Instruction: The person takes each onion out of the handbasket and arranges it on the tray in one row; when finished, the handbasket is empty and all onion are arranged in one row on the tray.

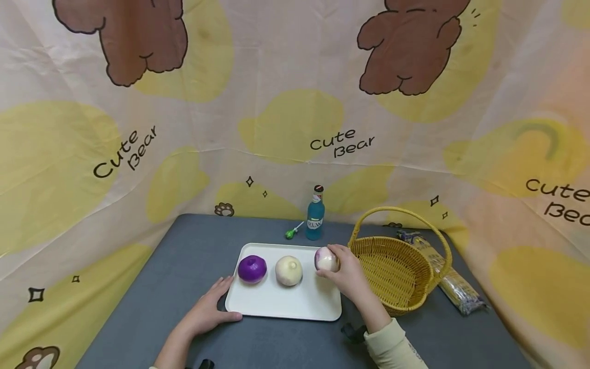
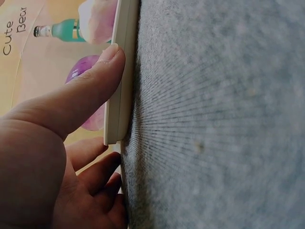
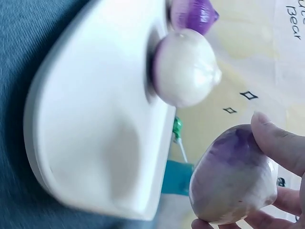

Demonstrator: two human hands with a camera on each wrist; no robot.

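A white tray (image 1: 281, 305) carries a shiny purple onion (image 1: 252, 269) on its left and a pale round vegetable (image 1: 289, 270), purple underneath in the right wrist view, near its middle. My right hand (image 1: 345, 271) pinches a white-and-purple round vegetable (image 3: 233, 174), like an onion or turnip, between thumb and fingers. It is raised above the tray's right end, apart from the surface. My left hand (image 1: 209, 310) rests at the tray's near left corner, thumb (image 2: 97, 83) against the near edge and the extended fingers along the left side.
A yellow wicker basket (image 1: 392, 271) with a tall handle stands just right of the tray. Beyond the basket lies a long clear-wrapped packet (image 1: 454, 279). Behind the tray are a blue bottle (image 1: 315, 218) and a green lollipop (image 1: 291, 233). A printed cloth hangs behind the grey table (image 1: 156, 271).
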